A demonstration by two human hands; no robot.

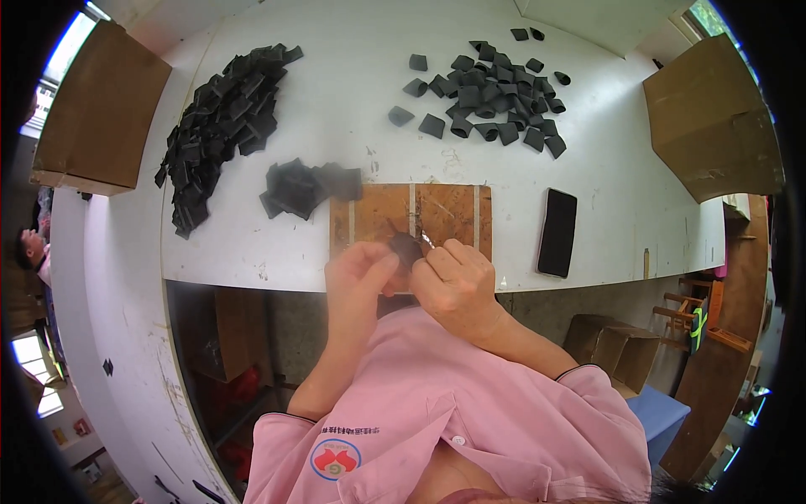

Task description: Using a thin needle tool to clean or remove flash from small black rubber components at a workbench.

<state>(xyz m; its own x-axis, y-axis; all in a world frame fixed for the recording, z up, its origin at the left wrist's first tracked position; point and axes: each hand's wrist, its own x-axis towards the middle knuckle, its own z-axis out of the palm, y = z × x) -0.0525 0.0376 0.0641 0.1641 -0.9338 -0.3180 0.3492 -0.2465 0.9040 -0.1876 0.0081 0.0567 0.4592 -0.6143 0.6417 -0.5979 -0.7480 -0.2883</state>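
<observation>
Over the near part of a brown board point(453, 206) with pale strips, my two hands meet at a small dark fabric-like piece point(406, 249). My left hand point(361, 273) pinches that piece from its left side. My right hand point(457, 281) is closed in a fist against its right side; a thin shiny metal tip point(427, 240) pokes out by the fingers, and the rest of that tool is hidden. Just beyond my left hand lies a small heap of flat black pieces point(295, 190), partly over the board's corner.
A long pile of flat black pieces point(222, 118) lies far left. Far right are scattered black tube-shaped pieces point(495, 88). A black phone point(557, 233) rests right of the board. Cardboard boxes point(105, 109) flank the white table point(369, 101). Another person point(35, 252) is at the left.
</observation>
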